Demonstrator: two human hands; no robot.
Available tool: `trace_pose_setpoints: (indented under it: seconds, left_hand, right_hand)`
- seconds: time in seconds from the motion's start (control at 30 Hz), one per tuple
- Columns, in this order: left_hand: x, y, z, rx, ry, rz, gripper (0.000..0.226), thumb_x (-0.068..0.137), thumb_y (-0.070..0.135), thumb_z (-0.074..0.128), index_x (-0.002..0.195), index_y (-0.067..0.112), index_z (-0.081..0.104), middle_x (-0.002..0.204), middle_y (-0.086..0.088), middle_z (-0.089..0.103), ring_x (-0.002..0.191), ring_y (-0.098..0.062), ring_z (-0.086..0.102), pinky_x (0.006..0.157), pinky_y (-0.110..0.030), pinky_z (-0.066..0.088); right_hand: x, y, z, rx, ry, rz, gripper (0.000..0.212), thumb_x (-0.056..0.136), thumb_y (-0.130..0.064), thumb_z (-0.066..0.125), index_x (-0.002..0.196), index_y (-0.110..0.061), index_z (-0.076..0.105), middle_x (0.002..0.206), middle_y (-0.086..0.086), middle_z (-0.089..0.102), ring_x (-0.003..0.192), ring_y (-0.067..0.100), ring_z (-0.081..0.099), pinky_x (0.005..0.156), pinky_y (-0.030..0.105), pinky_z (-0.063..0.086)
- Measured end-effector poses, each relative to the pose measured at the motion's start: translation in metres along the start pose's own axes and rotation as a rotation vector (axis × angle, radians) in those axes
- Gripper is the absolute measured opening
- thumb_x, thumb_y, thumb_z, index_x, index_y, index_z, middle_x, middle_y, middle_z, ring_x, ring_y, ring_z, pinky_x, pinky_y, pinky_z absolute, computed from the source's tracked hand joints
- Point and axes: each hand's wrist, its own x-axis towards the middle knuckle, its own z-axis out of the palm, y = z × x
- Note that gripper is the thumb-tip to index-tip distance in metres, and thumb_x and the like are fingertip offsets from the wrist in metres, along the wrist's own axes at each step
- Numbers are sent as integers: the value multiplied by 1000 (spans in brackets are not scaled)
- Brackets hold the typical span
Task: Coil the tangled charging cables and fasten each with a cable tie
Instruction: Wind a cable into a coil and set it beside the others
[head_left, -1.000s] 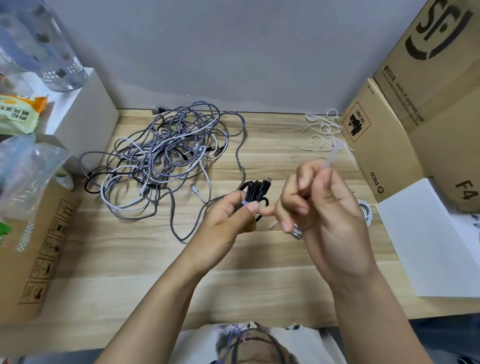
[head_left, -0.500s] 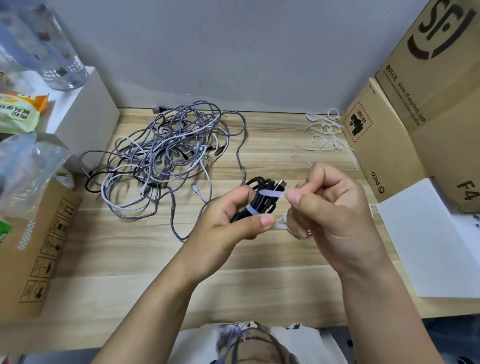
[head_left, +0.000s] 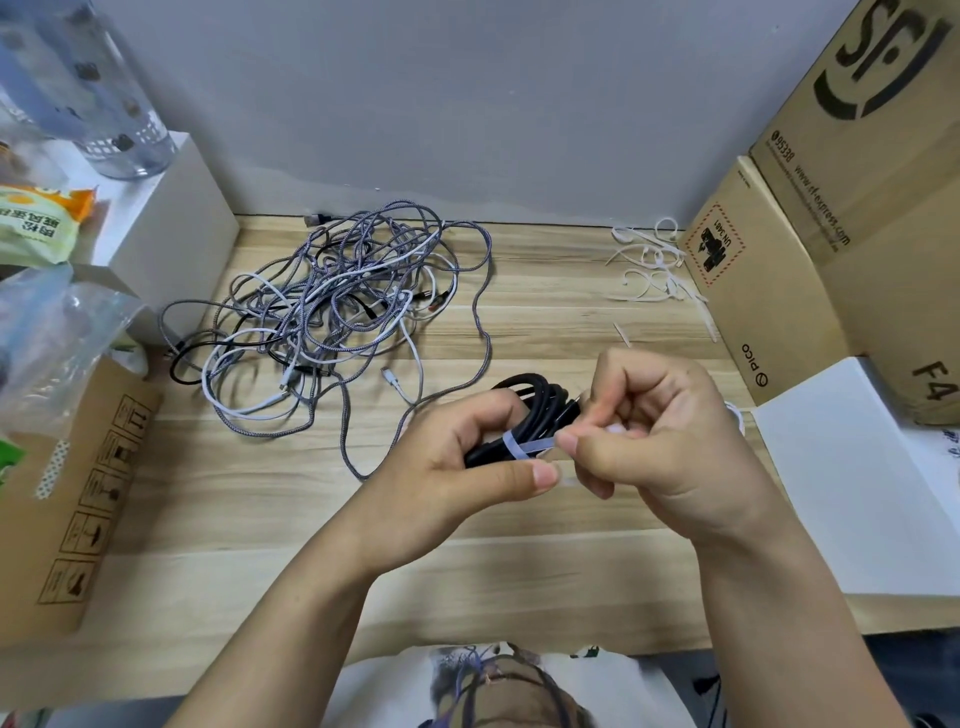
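Note:
A coiled black cable (head_left: 540, 410) is held above the wooden table (head_left: 260, 519) by my left hand (head_left: 467, 478), whose fingers and thumb curl round the bundle. A translucent white cable tie (head_left: 524, 448) wraps the coil. My right hand (head_left: 654, 441) pinches the tie's free end just right of the coil. A tangle of grey braided, white and black cables (head_left: 332, 322) lies at the back left of the table. Loose white cable ties (head_left: 654, 265) lie at the back right.
Cardboard boxes (head_left: 831, 218) stand along the right edge, with a white sheet (head_left: 852, 478) in front of them. A white box (head_left: 166, 228) bearing a clear bottle (head_left: 88, 88), plastic bags and a brown carton (head_left: 72, 493) crowd the left side.
My right hand has come down from chest height to the coil, and the tie now sits wrapped round the black cable with its end pinched close to the bundle.

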Motion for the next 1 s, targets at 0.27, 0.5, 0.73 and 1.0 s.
trace_pose_setpoints:
  seconds: [0.27,0.5,0.73,1.0]
  left_hand:
    - [2,-8,1,120,86,2,31,68,41,70,67,19,47,65,-4,35,64,-13,34,58,-34,27]
    - [2,-30,3,307,158,-125,37,66,51,68,66,25,42,61,13,40,60,-7,34,55,-29,26]
    - [0,-38,-3,441,81,-211,28,68,44,66,81,22,56,76,-1,61,69,-12,52,67,-38,45]
    - [1,-37,-7,500,59,-118,26,75,20,71,70,27,47,68,20,55,62,4,45,58,-15,37]
  right_hand:
    - [-3,6,7,-74,30,9,21,65,-6,69,52,-17,56,46,3,56,40,12,44,40,19,40]
    - [-6,36,5,-380,97,14,24,72,-20,74,59,-17,55,53,-4,62,47,3,46,49,16,37]
    - [1,49,4,-997,-55,-315,22,76,-40,59,83,-23,70,80,-9,57,78,6,49,74,30,37]
    - [7,51,15,-1057,-63,-472,17,79,-32,58,76,-19,68,80,-7,60,77,13,50,69,32,35]
